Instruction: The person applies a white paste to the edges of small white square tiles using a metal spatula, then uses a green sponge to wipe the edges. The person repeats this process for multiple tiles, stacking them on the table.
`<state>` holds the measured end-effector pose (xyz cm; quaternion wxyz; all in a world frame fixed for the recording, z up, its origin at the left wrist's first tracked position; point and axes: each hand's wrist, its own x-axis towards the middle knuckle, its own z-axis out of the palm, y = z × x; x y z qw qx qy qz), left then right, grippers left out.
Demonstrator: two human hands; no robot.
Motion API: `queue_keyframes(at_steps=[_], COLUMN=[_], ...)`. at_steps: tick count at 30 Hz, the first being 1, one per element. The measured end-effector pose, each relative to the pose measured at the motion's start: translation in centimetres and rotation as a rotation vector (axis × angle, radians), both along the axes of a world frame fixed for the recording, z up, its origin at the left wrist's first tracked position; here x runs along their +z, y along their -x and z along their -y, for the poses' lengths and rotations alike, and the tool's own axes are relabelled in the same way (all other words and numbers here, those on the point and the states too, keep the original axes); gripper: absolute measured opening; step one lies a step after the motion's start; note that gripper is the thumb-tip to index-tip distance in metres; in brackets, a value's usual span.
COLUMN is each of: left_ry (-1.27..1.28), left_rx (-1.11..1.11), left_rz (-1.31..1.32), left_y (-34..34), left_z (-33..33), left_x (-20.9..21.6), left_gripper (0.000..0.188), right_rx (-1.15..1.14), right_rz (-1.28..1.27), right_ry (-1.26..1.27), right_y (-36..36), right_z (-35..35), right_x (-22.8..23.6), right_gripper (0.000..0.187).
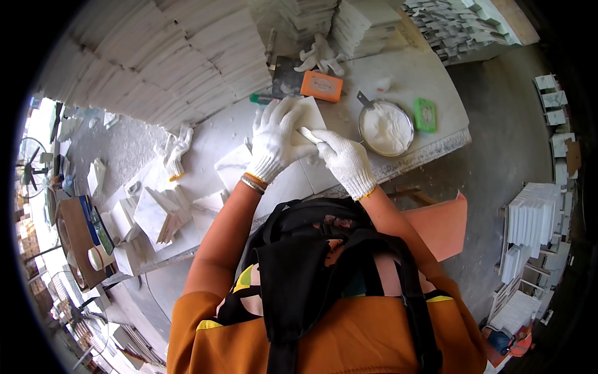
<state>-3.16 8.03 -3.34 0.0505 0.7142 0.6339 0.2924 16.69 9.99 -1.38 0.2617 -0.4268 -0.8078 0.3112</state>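
Both my hands wear white knitted gloves. My left hand [274,134] lies over the left part of a white tile [313,113], its fingers stretched out along the surface. Close by on the right, my right hand [344,161] is closed, forefinger and thumb pinched together at the tile's lower edge. Whatever thin thing is in that pinch is too small to make out. A round metal bowl of white paste [387,129] stands right of my right hand, with a dark-handled scraper [365,100] leaning in it. Beyond the tile lies an orange box [321,86].
Stacked tiles [187,50] wall off the table's far left. A green packet [425,115] sits beside the bowl. Spare gloves [174,151] lie at left, near upright marble pieces [163,213]. The table's rough front edge [430,148] runs right. An orange-pink panel [439,227] stands below it.
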Motion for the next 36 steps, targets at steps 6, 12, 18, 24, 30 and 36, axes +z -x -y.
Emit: queue_keyframes(at_steps=[6, 12, 18, 24, 30, 36], left_ry=[-0.021, 0.007, -0.004, 0.024, 0.009, 0.023], left_rx=[-0.017, -0.002, -0.004, 0.018, 0.006, 0.006], left_rz=[0.009, -0.003, 0.004, -0.014, -0.017, -0.006], left_y=[0.2, -0.1, 0.1, 0.0, 0.0, -0.1], left_z=[-0.1, -0.1, -0.1, -0.1, -0.1, -0.1], left_x=[-0.2, 0.1, -0.2, -0.2, -0.1, 0.1], left_gripper=[0.090, 0.088, 0.090, 0.091, 0.092, 0.092], right_rx=[-0.095, -0.024, 0.023, -0.018, -0.016, 0.017], right_rz=[-0.189, -0.231, -0.241, -0.158, -0.128, -0.072], right_ry=[0.373, 0.415, 0.317, 0.316, 0.216, 0.104], right_y=[-2.8, -2.4, -2.5, -1.6, -2.3, -1.9], right_z=[-2.8, -2.8, -2.2, -2.1, -2.4, -1.5], right_x=[0.2, 0.1, -0.3, 1.4, -0.7, -0.8], right_gripper=[0.029, 0.031, 0.031, 0.031, 0.030, 0.031])
